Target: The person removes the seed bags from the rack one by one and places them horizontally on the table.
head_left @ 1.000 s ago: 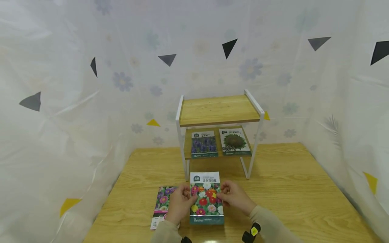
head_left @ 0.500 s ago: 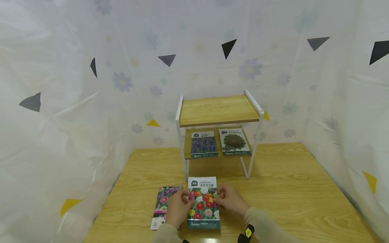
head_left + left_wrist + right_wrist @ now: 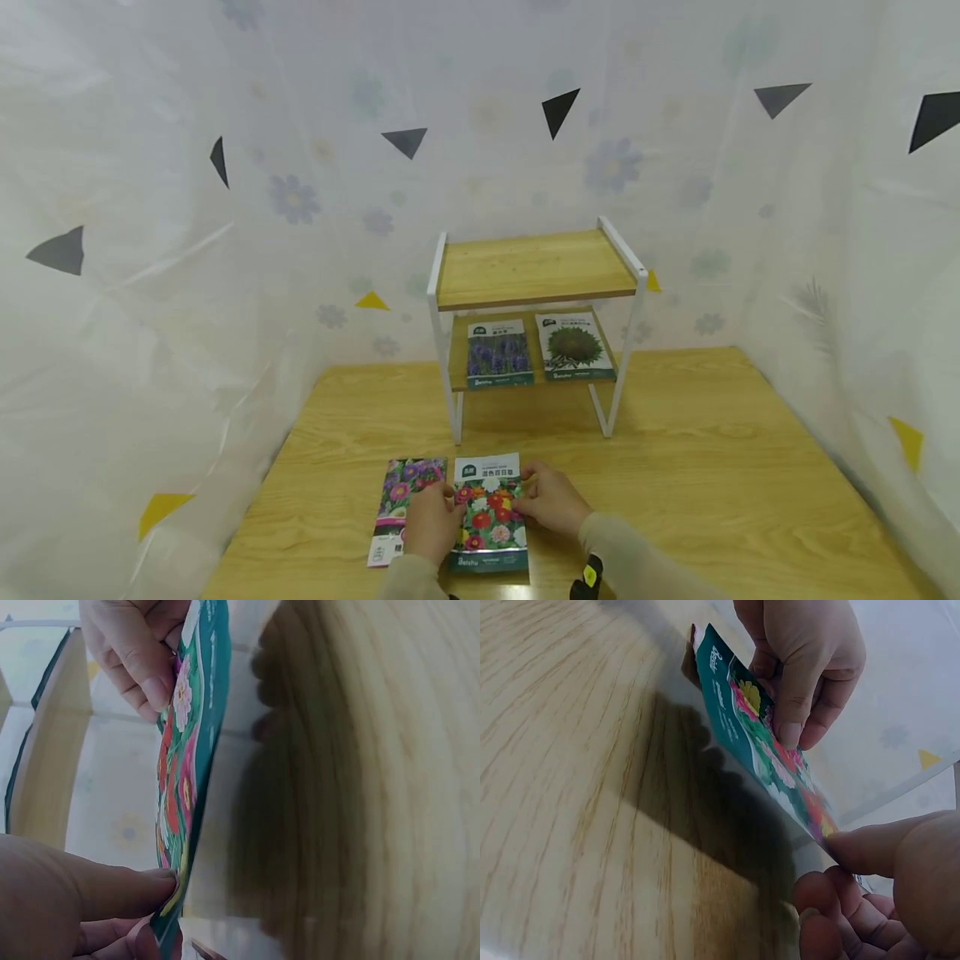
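Holding a glossy, rectangular, flower-printed white-and-green packet [image 3: 491, 527] just above the yellowish wood-grain worktop [image 3: 690, 475], clamping fingers of left hand [image 3: 432, 523] and right hand [image 3: 553, 500] on its opposite side edges.

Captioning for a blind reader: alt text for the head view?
Left hand and right hand hold a zinnia seed packet over a wooden table, beside a pink-banded packet. Behind, a shelf holds a purple-flower packet and a sunflower packet.

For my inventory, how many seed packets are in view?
4: purple-spike packet and sunflower packet on lower shelf; zinnia packet in left hand and right hand; pink-banded packet on table. Others may hide underneath.
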`<state>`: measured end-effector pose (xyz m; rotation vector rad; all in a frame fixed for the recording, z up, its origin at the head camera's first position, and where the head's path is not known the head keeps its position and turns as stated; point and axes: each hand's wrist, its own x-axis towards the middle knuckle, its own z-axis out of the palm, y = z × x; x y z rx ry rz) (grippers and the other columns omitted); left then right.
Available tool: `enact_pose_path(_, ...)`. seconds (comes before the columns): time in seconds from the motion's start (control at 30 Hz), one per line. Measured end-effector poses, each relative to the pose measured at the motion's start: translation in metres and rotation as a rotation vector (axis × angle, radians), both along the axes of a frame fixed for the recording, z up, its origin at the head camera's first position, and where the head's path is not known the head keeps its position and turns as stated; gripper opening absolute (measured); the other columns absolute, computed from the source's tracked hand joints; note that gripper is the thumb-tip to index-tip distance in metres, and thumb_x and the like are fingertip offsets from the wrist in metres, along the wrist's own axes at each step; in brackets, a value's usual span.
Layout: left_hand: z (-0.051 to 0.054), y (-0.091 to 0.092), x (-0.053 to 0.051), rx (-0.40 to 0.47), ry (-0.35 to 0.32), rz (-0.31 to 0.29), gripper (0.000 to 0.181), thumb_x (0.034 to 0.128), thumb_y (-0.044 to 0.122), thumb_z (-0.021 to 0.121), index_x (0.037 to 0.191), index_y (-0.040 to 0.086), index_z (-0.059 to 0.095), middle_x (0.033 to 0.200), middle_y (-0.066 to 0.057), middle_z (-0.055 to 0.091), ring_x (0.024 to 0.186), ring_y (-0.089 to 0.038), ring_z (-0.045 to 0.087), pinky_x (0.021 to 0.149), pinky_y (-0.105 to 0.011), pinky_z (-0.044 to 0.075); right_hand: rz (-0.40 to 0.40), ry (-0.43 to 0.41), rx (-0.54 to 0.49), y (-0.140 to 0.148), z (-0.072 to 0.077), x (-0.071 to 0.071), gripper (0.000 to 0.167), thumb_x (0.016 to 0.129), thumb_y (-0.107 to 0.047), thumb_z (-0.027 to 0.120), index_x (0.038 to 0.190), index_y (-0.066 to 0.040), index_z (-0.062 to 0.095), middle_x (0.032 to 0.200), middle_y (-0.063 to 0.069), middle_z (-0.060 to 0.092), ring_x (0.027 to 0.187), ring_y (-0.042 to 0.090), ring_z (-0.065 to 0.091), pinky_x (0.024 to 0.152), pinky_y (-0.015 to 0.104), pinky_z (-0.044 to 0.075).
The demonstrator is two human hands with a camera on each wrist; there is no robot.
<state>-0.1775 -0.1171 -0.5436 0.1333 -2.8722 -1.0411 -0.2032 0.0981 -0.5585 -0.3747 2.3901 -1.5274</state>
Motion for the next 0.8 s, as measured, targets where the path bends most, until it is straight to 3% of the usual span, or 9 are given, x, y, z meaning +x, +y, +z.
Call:
enact_pose_path(0.17, -0.007, -0.001, -0.005, -0.028, -0.024, -0.003, 0.020, 0.0786, 0.013, 0.079, 0.092, 0.002, 0.069, 0.072, -0.003, 0.063, 0.065, -0.015, 0.060, 0.056, -0.034, 0.050, -0.010, 0.007, 0.072, -0.001, -0.003, -0.003, 0.045, 0.086, -0.019, 0.073, 0.118, 0.003, 0.050, 0.074, 0.000, 0.063, 0.063, 0.014, 0.057, 0.053, 0.030, 0.046)
enact_pose_path(0.4, -0.017, 0.000, -0.013, -0.113, 0.011, -0.024, 0.016, 0.0768, 0.014, 0.080, 0.084, 0.004, 0.069, 0.074, -0.005, 0.066, 0.071, -0.021, 0.062, 0.063, -0.039, 0.051, -0.008, 0.025, 0.104, 0.001, -0.016, -0.008, 0.044, 0.086, -0.021, 0.073, 0.118, 0.002, 0.052, 0.073, 0.000, 0.061, 0.060, 0.013, 0.055, 0.052, 0.028, 0.045)
enact_pose_path(0.6, -0.014, 0.006, -0.013, -0.105, -0.039, 0.000, 0.015, 0.0783, 0.011, 0.079, 0.084, 0.003, 0.068, 0.073, -0.006, 0.065, 0.069, -0.021, 0.062, 0.063, -0.039, 0.052, -0.022, 0.062, 0.209, 0.000, -0.017, -0.011, 0.042, 0.085, -0.025, 0.074, 0.115, -0.001, 0.055, 0.072, -0.001, 0.056, 0.060, 0.013, 0.051, 0.052, 0.027, 0.041)
enact_pose_path(0.8, -0.014, 0.009, -0.014, -0.117, -0.072, 0.008, 0.014, 0.0801, 0.011, 0.077, 0.085, 0.002, 0.068, 0.074, -0.007, 0.065, 0.068, -0.022, 0.063, 0.062, -0.038, 0.054, -0.040, 0.059, 0.235, -0.003, -0.017, -0.013, 0.044, 0.083, -0.024, 0.075, 0.115, 0.000, 0.056, 0.072, -0.002, 0.058, 0.060, 0.013, 0.053, 0.055, 0.030, 0.042)
